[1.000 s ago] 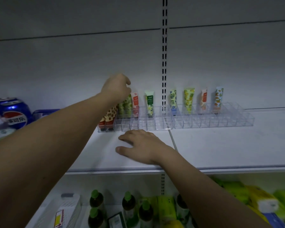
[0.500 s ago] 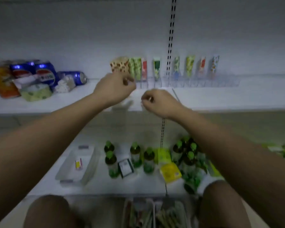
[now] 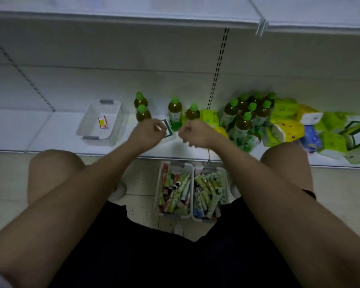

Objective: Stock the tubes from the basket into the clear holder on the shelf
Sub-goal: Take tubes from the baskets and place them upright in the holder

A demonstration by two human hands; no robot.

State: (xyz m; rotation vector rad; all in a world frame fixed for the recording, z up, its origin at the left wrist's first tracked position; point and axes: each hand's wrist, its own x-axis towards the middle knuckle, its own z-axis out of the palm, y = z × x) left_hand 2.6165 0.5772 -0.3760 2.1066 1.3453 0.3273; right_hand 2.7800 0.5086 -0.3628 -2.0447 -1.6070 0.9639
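Observation:
Two white baskets stand side by side on the floor between my knees, the left basket point(image 3: 158, 183) and the right basket point(image 3: 227, 183), both packed with several colourful tubes point(image 3: 175, 194). My left hand point(image 3: 147, 133) and my right hand point(image 3: 195, 134) hover close together above and beyond the baskets, in front of the lower shelf. Both have curled fingers and I see no tube in either. The clear holder and the upper shelf's top are out of view.
On the lower shelf point(image 3: 50, 132) stand several green-capped tea bottles point(image 3: 243, 117), a white perforated basket point(image 3: 101, 121) holding a small card, and green and yellow tissue packs point(image 3: 287, 127) at the right. The upper shelf's edge point(image 3: 133, 15) runs overhead. My knees flank the baskets.
My view has dropped from the upper shelf to the floor baskets. Both hands left the holder area, came down in front of the lower shelf and closed.

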